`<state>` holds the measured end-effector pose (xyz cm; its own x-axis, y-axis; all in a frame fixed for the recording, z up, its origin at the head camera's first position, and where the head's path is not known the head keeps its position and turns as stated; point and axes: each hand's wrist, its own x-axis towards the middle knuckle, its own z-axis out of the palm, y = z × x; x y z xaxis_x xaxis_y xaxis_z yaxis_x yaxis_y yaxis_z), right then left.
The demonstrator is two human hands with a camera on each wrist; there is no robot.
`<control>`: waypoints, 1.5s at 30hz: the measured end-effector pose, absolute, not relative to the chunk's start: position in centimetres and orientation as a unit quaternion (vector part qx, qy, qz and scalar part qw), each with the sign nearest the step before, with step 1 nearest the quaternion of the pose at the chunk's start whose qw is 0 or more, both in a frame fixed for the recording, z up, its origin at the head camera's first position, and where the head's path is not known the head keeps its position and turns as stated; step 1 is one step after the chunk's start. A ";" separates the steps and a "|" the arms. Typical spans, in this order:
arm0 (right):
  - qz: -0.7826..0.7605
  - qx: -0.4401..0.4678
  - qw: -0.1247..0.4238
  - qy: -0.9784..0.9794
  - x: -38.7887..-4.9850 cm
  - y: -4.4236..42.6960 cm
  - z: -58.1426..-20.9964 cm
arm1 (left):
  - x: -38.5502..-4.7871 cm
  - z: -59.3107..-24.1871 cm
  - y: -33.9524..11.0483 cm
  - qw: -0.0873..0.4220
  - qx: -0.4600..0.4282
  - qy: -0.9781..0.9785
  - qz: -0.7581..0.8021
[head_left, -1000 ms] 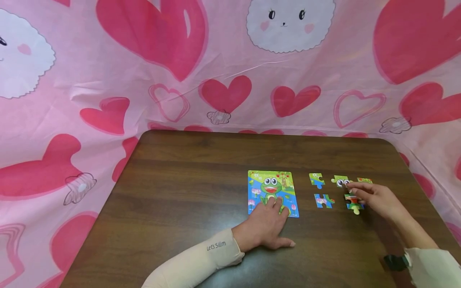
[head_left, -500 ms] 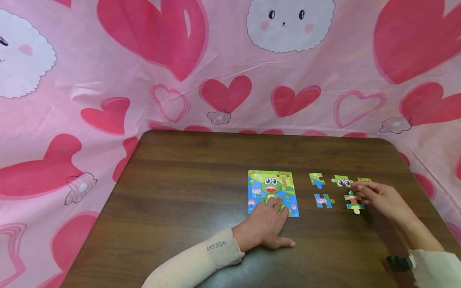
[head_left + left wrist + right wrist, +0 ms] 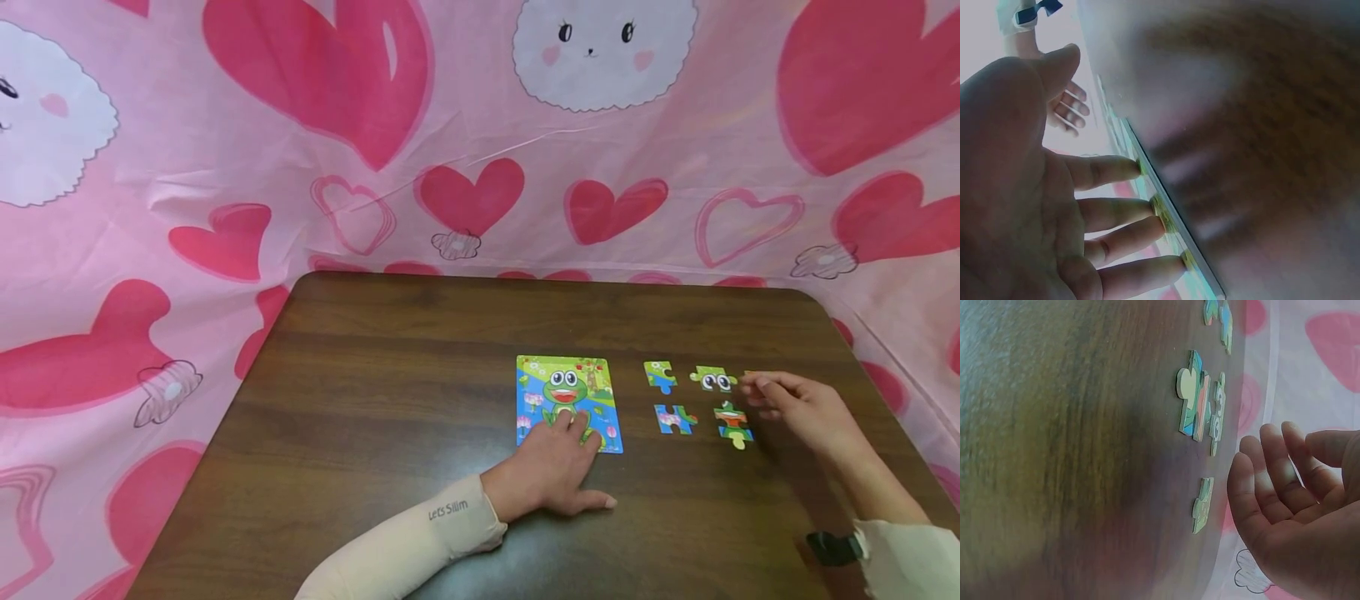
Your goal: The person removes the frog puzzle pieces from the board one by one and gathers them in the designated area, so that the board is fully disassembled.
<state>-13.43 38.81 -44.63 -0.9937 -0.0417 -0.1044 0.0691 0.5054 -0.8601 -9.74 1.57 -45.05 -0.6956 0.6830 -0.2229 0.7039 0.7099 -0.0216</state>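
My left hand [image 3: 553,473] rests on the lower part of a frog picture card [image 3: 588,379], fingers extended; the left wrist view has the fingertips of that hand [image 3: 1116,219] touching its surface. Over the table at the right, my right hand [image 3: 810,417] has loosely bent fingers and mostly covers a puzzle piece in the head view. In the right wrist view, this green piece [image 3: 1202,506] lies beside the hand [image 3: 1297,494], which holds nothing. An eyes piece [image 3: 714,380] lies just left of its fingertips, above a frog-mouth piece [image 3: 735,427].
Left of the eyes piece lies a green-and-blue piece [image 3: 660,377], with a pink-flower piece [image 3: 674,419] below it. The brown table [image 3: 375,375] ends at a pink heart-patterned cloth [image 3: 480,125] behind and at the sides.
My right hand has moved rightward off the eyes piece, covering more of the green piece at far right. The mouth piece sits slightly farther left. My left hand has stayed on the card.
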 end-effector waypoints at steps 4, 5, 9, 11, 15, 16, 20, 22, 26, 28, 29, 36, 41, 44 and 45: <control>-0.514 0.013 0.059 0.855 -13.5 38.8 -44.6 | -9.9 -45.0 1.6 0.093 0.380 0.919 -0.053; -0.517 0.014 0.060 0.854 -13.5 38.8 -44.6 | -9.9 -44.9 1.6 0.092 0.382 0.918 -0.054; -0.519 0.014 0.056 0.853 -13.4 38.5 -44.5 | -9.9 -44.9 1.6 0.088 0.385 0.916 -0.066; -0.519 0.013 0.050 0.853 -13.5 38.3 -44.4 | -9.9 -44.9 1.6 0.086 0.386 0.916 -0.068; -0.527 0.007 0.041 0.849 -13.5 37.8 -44.2 | -9.9 -44.8 1.5 0.087 0.384 0.917 -0.054; -0.529 0.005 0.039 0.847 -13.6 37.7 -44.2 | -9.9 -44.8 1.5 0.087 0.384 0.918 -0.049; -0.524 0.005 0.035 0.851 -13.5 37.2 -44.2 | -9.9 -44.9 1.4 0.084 0.382 0.920 -0.031; -0.514 0.005 0.032 0.857 -13.5 37.0 -44.1 | -10.0 -45.0 1.3 0.078 0.382 0.920 -0.024; -0.515 -0.001 0.042 0.856 -13.6 36.5 -44.0 | -10.8 -45.0 0.7 0.066 0.381 0.922 -0.006; -0.524 -0.005 0.060 0.850 -13.7 36.2 -44.0 | -11.4 -44.8 0.1 0.054 0.378 0.924 -0.001; -0.526 -0.009 0.068 0.848 -13.8 36.0 -44.1 | -11.8 -44.7 -0.3 0.051 0.374 0.926 0.001; -0.495 -0.025 0.110 0.862 -14.3 34.2 -44.1 | -14.9 -44.6 -3.4 0.079 0.332 0.940 0.013; -0.480 -0.031 0.127 0.867 -15.0 32.2 -43.9 | -16.3 -45.1 -5.0 0.120 0.329 0.937 0.012; -0.477 -0.044 0.126 0.869 -15.4 30.9 -43.7 | -16.7 -45.3 -5.7 0.136 0.336 0.932 0.007; -0.476 -0.049 0.125 0.869 -15.6 30.4 -43.6 | -16.8 -45.4 -5.9 0.141 0.338 0.931 0.005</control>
<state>-15.61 30.40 -43.59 -0.9637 -0.2052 -0.1710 0.0334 0.5425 -0.8394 -16.82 -5.90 -45.40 -0.7322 0.6301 -0.2585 0.6273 0.7718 0.1044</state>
